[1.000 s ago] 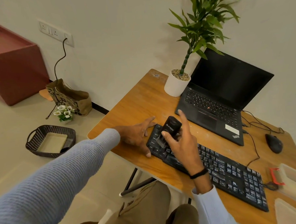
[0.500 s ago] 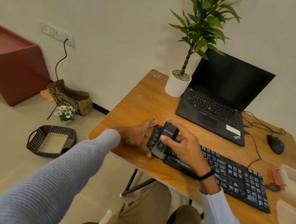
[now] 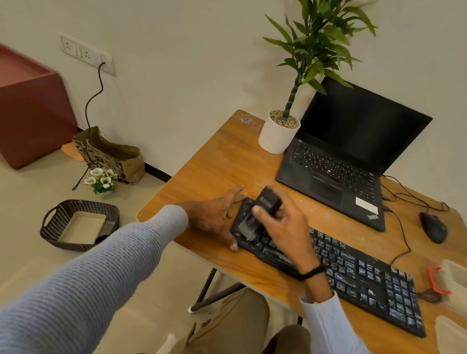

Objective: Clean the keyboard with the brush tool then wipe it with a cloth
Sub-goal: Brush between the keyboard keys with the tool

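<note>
A dusty black keyboard [image 3: 362, 275] lies diagonally on the wooden desk [image 3: 226, 161]. My right hand [image 3: 283, 228] grips a black brush tool [image 3: 266, 202], whose grey bristles are blurred over the keys at the keyboard's left end. My left hand [image 3: 215, 215] rests flat on the desk against that left end, thumb at the near corner and fingers at the far corner. No cloth can be told apart in view.
An open black laptop [image 3: 342, 160] and a white potted plant [image 3: 277, 134] stand behind the keyboard. A black mouse [image 3: 434, 227] with cable lies to the right, beige trays [image 3: 465, 281] and a red item at the far right. A basket, paper bag and flowers are on the floor.
My right hand has swept the brush toward the keyboard's left end and lowered its bristles onto the keys. My left hand has stayed at that end.
</note>
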